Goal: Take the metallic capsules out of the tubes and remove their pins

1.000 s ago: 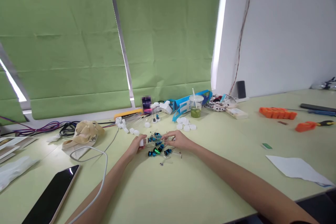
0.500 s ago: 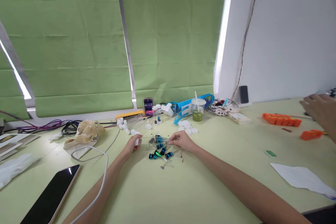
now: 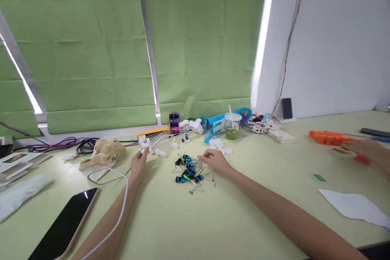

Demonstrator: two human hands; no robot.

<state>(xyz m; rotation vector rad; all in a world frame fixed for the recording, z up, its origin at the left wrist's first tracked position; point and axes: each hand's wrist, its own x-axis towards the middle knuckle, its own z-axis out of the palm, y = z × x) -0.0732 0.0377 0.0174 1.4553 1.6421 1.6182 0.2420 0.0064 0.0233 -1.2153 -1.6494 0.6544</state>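
My left hand [image 3: 139, 165] is closed at the near end of a clear tube [image 3: 157, 141], among white-capped tubes on the left. Its fingertips partly hide the white cap there. To the right, my right hand [image 3: 215, 161] hovers beside a loose pile, its thumb and forefinger slightly apart with nothing visible between them. That pile holds several small blue-and-black parts [image 3: 198, 178], a green one [image 3: 186, 177] and thin metal rods [image 3: 209, 174]. One bent metal piece [image 3: 191, 192] lies at the near edge.
Round white caps [image 3: 217, 144] and a lidded cup of green drink [image 3: 232, 126] stand behind the pile. A white cable [image 3: 123, 199] crosses my left forearm beside a phone [image 3: 63, 227]. At right, another person's hand [image 3: 362, 149] reaches near an orange holder [image 3: 327, 137].
My left hand has moved left and away from the pile, taking the clear tube along. My right hand has let go of the thin metal rods. The other person's hand has come down toward the orange parts.
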